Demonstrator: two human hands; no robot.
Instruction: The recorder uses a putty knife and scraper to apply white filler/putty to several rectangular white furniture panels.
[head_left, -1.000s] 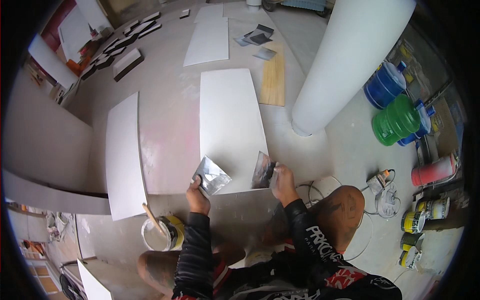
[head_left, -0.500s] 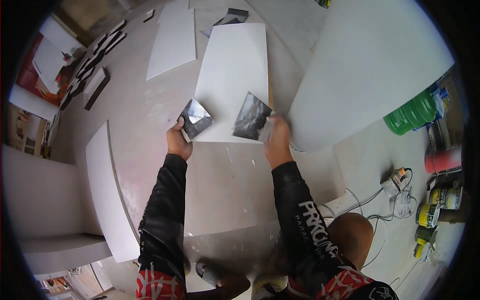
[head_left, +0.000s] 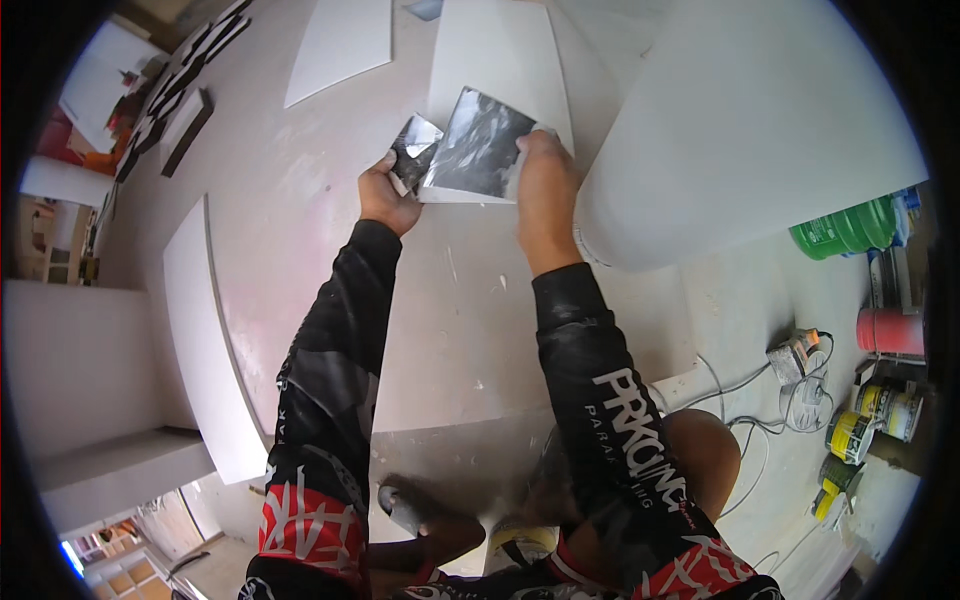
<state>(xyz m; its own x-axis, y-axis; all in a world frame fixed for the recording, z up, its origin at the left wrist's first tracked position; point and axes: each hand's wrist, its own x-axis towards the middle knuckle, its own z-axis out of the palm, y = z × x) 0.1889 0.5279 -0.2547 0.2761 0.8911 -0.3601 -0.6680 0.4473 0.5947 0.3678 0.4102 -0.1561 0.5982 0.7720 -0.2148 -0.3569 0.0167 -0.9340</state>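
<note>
My left hand (head_left: 388, 198) is closed on a metal putty scraper (head_left: 414, 158), its dark, shiny blade turned up and slightly tilted. In my right hand (head_left: 546, 190) is a second, larger-looking putty scraper (head_left: 482, 142) with white smears on its grey blade. The two blades meet or overlap at their near edges; whether they touch, I cannot tell. Both are held over the near end of a long white board (head_left: 500, 50), partly covering it. My fingers under the blades are hidden.
A big white cylindrical column (head_left: 750, 130) stands right of the board. More white panels (head_left: 215, 340) lie to the left, with dark-edged strips (head_left: 188, 130) beyond. At right are a green bottle (head_left: 848, 228), a red container (head_left: 890, 332), yellow-labelled cans (head_left: 852, 436) and a corded power tool (head_left: 795, 352).
My hands have come closer together and the right scraper has swung left to the left one, its blade showing broader. The whole view has shifted, so the board sits higher in it.
</note>
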